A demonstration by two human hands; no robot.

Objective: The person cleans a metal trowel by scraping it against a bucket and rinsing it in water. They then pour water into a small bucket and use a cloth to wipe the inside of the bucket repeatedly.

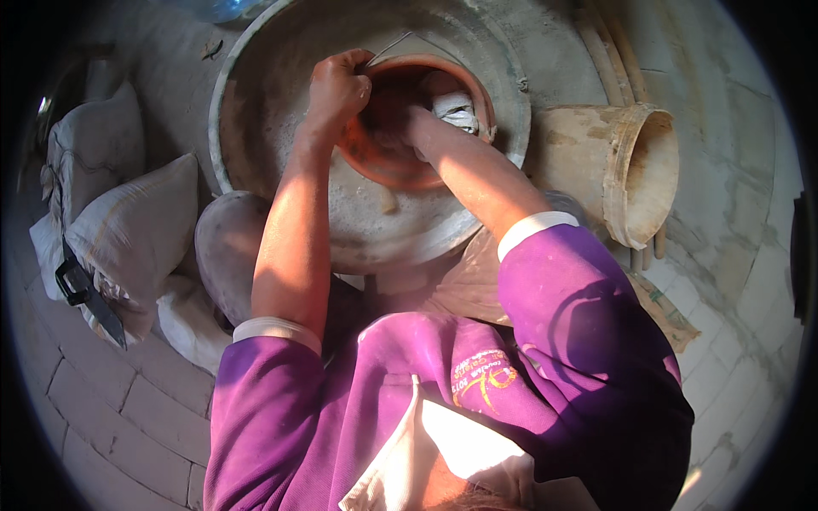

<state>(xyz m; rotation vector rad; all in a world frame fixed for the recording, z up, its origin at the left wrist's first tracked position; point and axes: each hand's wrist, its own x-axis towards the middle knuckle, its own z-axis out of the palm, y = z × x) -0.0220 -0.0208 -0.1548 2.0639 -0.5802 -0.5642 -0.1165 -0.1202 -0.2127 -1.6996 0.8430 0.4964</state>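
An orange-brown bucket [394, 175] with a thin wire handle [394, 43] stands tilted in a wide, round grey basin [223, 140] in front of me. My left hand [339, 88] is closed on the bucket's left rim. Inside the bucket, deep in its shadow, is my right hand [405, 132]; its fingers are too dark to make out. A crumpled whitish piece [456, 111], perhaps cloth or a bag, lies in the bucket beyond my right wrist. Pale, powdery residue coats the basin, and a small light lump [388, 202] sits below the bucket.
Filled white sacks [141, 217] lean at the left, with a black-handled knife [89, 294] against them. A dirty beige bucket [626, 170] lies on its side to the right. Behind it run curved pipes or hoses [613, 51]. Brick paving [128, 409] is at the lower left.
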